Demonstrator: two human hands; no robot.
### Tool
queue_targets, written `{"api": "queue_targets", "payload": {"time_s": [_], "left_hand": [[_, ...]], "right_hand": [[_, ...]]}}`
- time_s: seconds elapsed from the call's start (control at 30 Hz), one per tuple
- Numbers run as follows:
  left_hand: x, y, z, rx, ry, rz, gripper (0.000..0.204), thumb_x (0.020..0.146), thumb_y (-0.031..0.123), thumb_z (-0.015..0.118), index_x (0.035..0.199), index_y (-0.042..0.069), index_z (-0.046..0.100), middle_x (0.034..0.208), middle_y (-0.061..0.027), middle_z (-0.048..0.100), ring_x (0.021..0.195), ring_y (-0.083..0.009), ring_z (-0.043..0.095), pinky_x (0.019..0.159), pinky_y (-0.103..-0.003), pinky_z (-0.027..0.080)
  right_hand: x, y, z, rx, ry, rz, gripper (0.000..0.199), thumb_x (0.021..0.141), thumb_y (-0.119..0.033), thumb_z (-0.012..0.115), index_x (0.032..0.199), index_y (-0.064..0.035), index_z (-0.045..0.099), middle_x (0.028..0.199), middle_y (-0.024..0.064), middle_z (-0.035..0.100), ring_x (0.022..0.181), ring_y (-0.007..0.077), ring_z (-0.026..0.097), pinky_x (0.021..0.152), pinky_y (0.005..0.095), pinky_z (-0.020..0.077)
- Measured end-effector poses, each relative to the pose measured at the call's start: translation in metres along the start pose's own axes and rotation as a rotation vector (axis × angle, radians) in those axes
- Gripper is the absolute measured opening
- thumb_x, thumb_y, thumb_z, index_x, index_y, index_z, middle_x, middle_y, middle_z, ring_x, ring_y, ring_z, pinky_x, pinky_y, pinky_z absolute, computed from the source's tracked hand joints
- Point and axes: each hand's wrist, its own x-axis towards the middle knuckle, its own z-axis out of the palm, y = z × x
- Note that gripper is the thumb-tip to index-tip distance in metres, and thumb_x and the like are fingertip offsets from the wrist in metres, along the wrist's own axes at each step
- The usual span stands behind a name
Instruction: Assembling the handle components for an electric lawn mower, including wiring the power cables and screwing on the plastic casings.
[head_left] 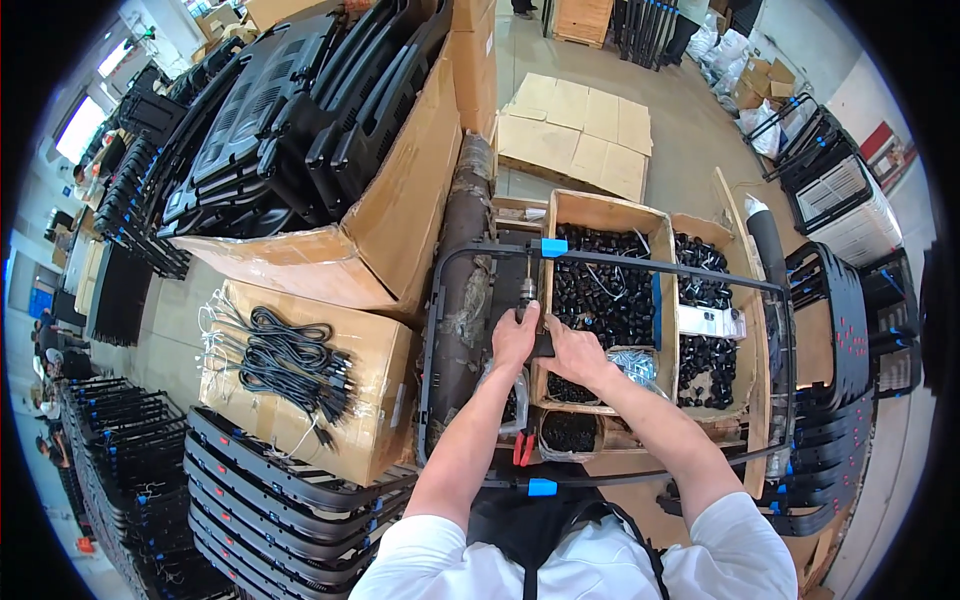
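Note:
My left hand (514, 335) grips the body of a black power screwdriver (527, 293) that points away from me, its tip near the top bar of a black rectangular plastic frame (640, 263). Against the tool's handle, my right hand (574, 352) closes around its rear part. The frame lies flat across the work area, with blue clips (553, 247) on its far bar and on its near bar (541, 487). Under it are open wooden boxes (605, 213) filled with small black parts.
A cardboard box with black cables (290, 365) on top stands at left, above a stack of black frames (280, 500). Large cartons of black panels (300, 120) stand behind. More frames are stacked at right (835, 370). Flat cardboard sheets (580, 125) lie on the floor.

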Motion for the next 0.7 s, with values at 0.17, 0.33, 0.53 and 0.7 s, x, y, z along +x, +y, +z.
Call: {"api": "queue_targets", "payload": {"time_s": [0.17,0.33,0.53,0.7], "left_hand": [[-0.002,0.015,0.006,0.095,0.005,-0.028,0.073,0.098,0.063,0.059,0.121,-0.005,0.068,0.115,-0.0282,0.073,0.113,-0.0426,0.069,0.098,-0.048,0.051],[-0.003,0.031,0.001,0.175,-0.029,-0.071,0.08,0.097,0.066,0.056,0.129,-0.006,0.064,0.123,-0.0316,0.07,0.122,-0.0457,0.065,0.103,-0.05,0.05],[0.0,0.033,0.003,0.18,-0.02,-0.066,0.08,0.097,0.065,0.056,0.132,-0.007,0.062,0.126,-0.0326,0.068,0.123,-0.0457,0.065,0.104,-0.049,0.05],[0.009,0.031,0.007,0.188,-0.018,-0.072,0.077,0.097,0.065,0.057,0.128,-0.006,0.063,0.125,-0.0315,0.069,0.121,-0.0455,0.066,0.104,-0.049,0.05]], "right_hand": [[0.0,0.011,-0.001,0.046,0.01,0.002,0.093,0.081,-0.043,0.084,0.148,0.0021,0.038,0.115,0.0292,0.071,0.097,0.043,0.074,0.082,0.051,0.0592],[0.005,0.014,-0.007,0.096,-0.049,0.054,0.096,0.081,-0.044,0.084,0.15,0.0013,0.036,0.107,0.0296,0.073,0.098,0.0436,0.073,0.084,0.0515,0.0587],[0.009,0.014,-0.012,0.11,-0.031,0.031,0.099,0.081,-0.043,0.084,0.153,0.0002,0.032,0.1,0.0298,0.074,0.096,0.044,0.074,0.085,0.051,0.0586],[0.009,0.015,-0.011,0.072,-0.002,-0.021,0.076,0.082,-0.034,0.084,0.14,-0.0016,0.048,0.118,0.0239,0.068,0.107,0.0426,0.07,0.089,0.049,0.0575]]}}
